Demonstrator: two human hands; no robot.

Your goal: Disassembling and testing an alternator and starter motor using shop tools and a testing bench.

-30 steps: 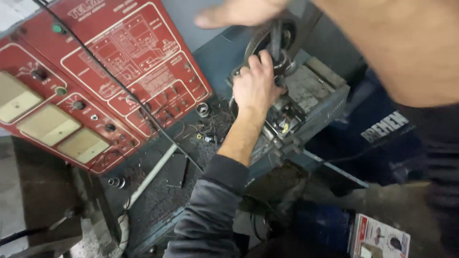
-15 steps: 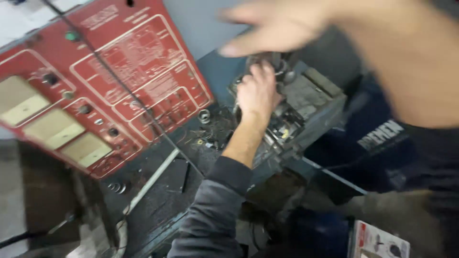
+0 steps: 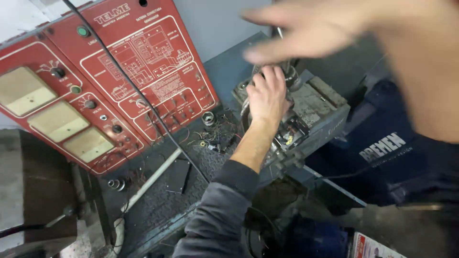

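My left hand (image 3: pixel 267 98), in a dark grey sleeve, is closed around a dark cable loop (image 3: pixel 246 112) on top of a grey metal unit (image 3: pixel 318 110). The unit's open side shows small wires and parts just below the hand. My right hand (image 3: pixel 311 33) hovers above it, close to the camera and blurred, with fingers stretched out to the left and nothing in them. A thin metal rod (image 3: pixel 279 32) stands up just behind the right hand's fingers.
A red control panel (image 3: pixel 110 86) with three pale meter windows, knobs and a green lamp leans at the left, and a black cable (image 3: pixel 138 95) crosses it. A metal socket (image 3: pixel 208 118) and loose wires (image 3: pixel 215 138) lie on the dark mat. A blue case (image 3: pixel 397 153) sits at the right.
My right hand has swept to the right across the top of the view. My left hand has kept its grip on the grey unit. The view has shifted slightly.
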